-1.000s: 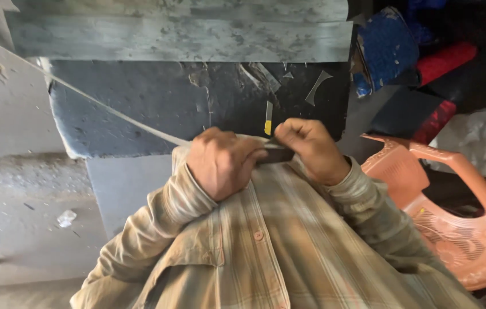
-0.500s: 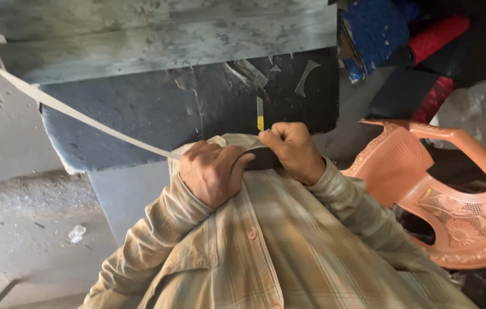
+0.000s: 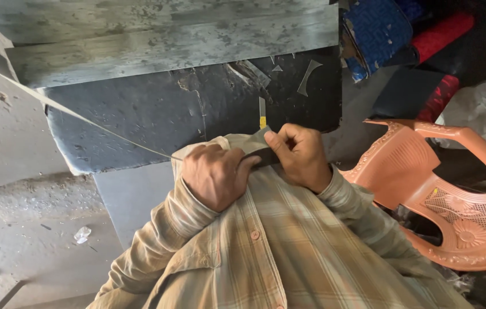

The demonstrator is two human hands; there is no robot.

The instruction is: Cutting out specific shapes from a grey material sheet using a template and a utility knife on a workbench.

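Your left hand [image 3: 214,174] is closed in a fist around the dark strip [image 3: 257,155], and your right hand [image 3: 299,154] pinches its other end between thumb and fingers, tight against your shirt [image 3: 277,252]. Both hands have drifted slightly right and closer together than a second ago, while the thin strip [image 3: 83,117] still trails left over the black sheet [image 3: 157,114]; the orange chair [image 3: 437,194] stands beside you

head view, looking down (close)

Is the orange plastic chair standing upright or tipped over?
Tipped over. The orange plastic chair lies on its side on the floor, its patterned backrest facing up and an armrest arching sideways beside the person's right sleeve.
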